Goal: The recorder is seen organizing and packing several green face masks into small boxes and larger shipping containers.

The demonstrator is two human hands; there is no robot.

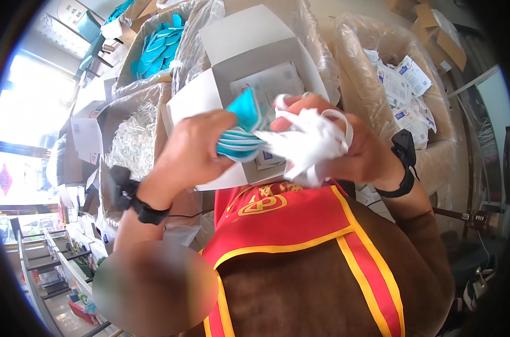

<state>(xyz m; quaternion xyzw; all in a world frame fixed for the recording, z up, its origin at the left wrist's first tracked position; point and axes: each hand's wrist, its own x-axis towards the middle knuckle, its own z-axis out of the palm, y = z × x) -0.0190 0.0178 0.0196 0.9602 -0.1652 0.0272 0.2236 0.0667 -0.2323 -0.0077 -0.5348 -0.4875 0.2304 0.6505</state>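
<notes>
Masks (241,137), pinched in the closed left hand (193,149), may slip as the right hand (345,146), fisted on white straps (308,143), tugs above the box (249,56).

The stack of masks (241,132) in the middle is teal-blue with pale edges, and the tangle of ear loops (311,140) beside it is plain white — as is the open box (249,56) just behind them. The sash (300,224) nearest the camera is bright red with yellow borders and a yellow emblem, lying over a brown garment (322,292). Far left, more masks (156,48) show teal; far right, packets (404,84) are white with blue — both wristbands (145,210) black.
</notes>
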